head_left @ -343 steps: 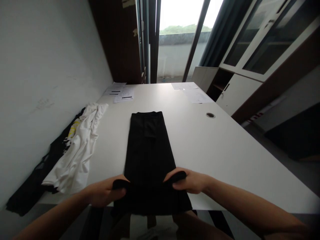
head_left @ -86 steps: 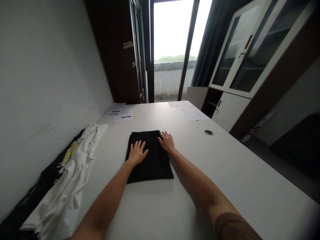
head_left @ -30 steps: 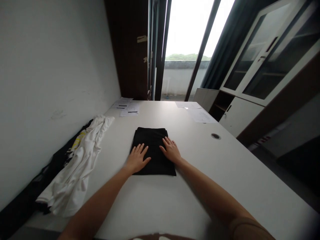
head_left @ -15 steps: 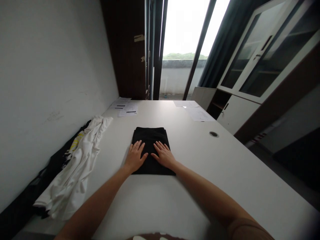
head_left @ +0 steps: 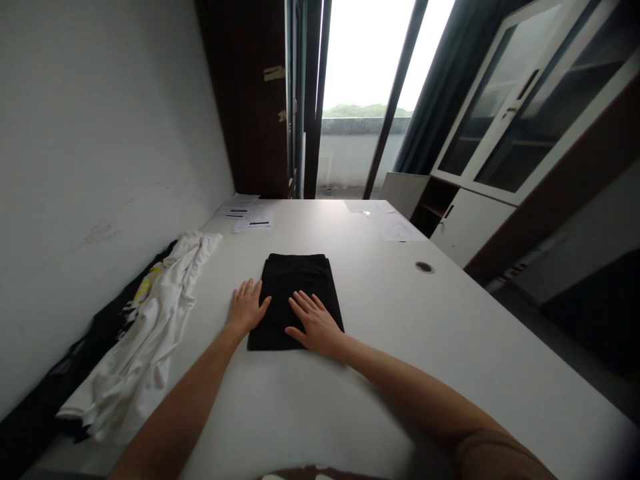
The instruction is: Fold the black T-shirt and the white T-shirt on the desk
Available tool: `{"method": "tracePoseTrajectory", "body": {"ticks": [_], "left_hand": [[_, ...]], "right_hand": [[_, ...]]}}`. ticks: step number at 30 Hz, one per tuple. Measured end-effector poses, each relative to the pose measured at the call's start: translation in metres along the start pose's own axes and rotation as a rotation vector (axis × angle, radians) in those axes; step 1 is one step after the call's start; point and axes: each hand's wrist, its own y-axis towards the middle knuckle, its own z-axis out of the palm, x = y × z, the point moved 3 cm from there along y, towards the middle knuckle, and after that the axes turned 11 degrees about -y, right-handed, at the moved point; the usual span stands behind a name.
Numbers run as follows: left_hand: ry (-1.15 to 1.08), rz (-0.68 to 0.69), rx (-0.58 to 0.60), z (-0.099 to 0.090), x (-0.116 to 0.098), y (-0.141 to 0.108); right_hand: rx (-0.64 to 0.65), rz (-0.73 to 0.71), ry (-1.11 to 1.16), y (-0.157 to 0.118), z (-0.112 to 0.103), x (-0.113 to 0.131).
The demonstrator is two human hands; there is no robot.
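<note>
Flat on the white table [head_left: 400,320], a folded black garment [head_left: 297,273] lies in the near-middle area, its shorter edges facing near and far. The left hand [head_left: 246,305] is open, palm down with fingers spread, at the left edge of the garment; its thumb reaches over the black cloth. The right hand [head_left: 315,325] is open too, laid palm down on the near right part of the garment, fingers pointing far and to the left. Neither hand grips anything.

Well to the left, along the wall [head_left: 100,133], a crumpled white garment [head_left: 163,317] stretches from near to far. Dark clothing [head_left: 105,317] lies between it and the wall, with a yellow print [head_left: 149,283] showing beside the white cloth. At the far left corner of the table are printed papers [head_left: 253,217], partly overlapping; more paper sheets [head_left: 396,227] lie at the far right. A round cable hole [head_left: 425,267] sits near the right edge of the table, well apart from the folded garment.
</note>
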Motion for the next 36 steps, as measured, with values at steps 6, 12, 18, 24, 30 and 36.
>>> {"method": "tracePoseTrajectory", "body": {"ticks": [6, 12, 18, 24, 30, 36], "left_hand": [[-0.102, 0.226, 0.000, -0.005, -0.045, -0.018], [-0.187, 0.577, 0.219, -0.002, -0.093, -0.050], [-0.235, 0.744, 0.322, -0.017, -0.108, -0.060], [-0.272, 0.668, 0.301, -0.013, -0.092, -0.045], [-0.141, 0.290, 0.108, 0.005, -0.043, -0.015], [-0.087, 0.271, 0.056, 0.010, -0.033, -0.010]], "right_hand": [[0.058, 0.108, -0.013, 0.013, 0.020, -0.028], [0.021, 0.370, -0.101, 0.025, 0.026, -0.086], [-0.082, 0.189, -0.103, 0.026, 0.019, -0.074], [0.066, 0.341, -0.090, 0.026, 0.033, -0.099], [-0.022, 0.388, -0.129, 0.020, 0.020, -0.109], [0.029, 0.044, -0.028, 0.021, 0.020, -0.080]]}}
